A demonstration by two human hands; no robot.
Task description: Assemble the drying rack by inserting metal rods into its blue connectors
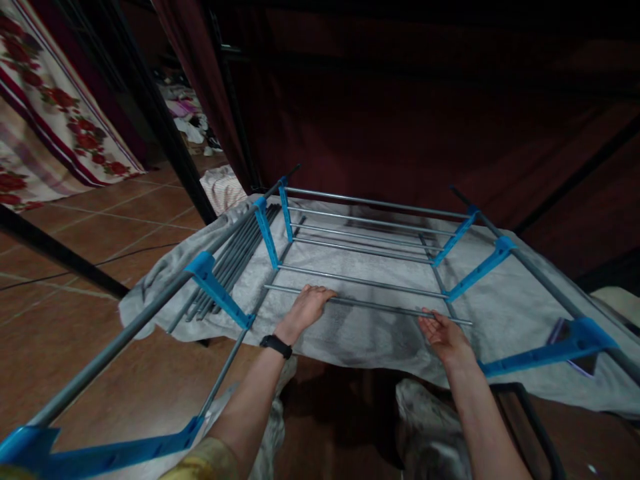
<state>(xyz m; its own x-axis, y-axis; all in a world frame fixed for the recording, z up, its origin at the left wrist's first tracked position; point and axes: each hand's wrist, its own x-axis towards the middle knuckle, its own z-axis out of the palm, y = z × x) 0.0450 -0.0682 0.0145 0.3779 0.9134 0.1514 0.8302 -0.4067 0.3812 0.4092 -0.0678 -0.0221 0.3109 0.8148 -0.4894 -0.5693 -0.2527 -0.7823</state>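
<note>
A thin grey metal rod (375, 305) lies crosswise in front of me, above a grey blanket. My left hand (313, 303) is closed around the rod left of its middle, a black band on that wrist. Toward the rod's other end, my right hand (443, 333) holds it between thumb and fingers. Around both hands stands a rack frame of thick grey tubes (145, 317) with blue plastic brackets (220, 293). Beyond the held rod, several crossbars (365, 280) span between the left and right brackets. Both ends of the held rod appear apart from the brackets.
Loose grey rods (235, 267) lie in a bundle on the blanket (340, 333) at the left. A phone (575, 350) rests partly behind the right front bracket. Dark posts (170, 127) and a maroon curtain (380, 133) stand behind. A cable (100, 265) crosses the tiled floor.
</note>
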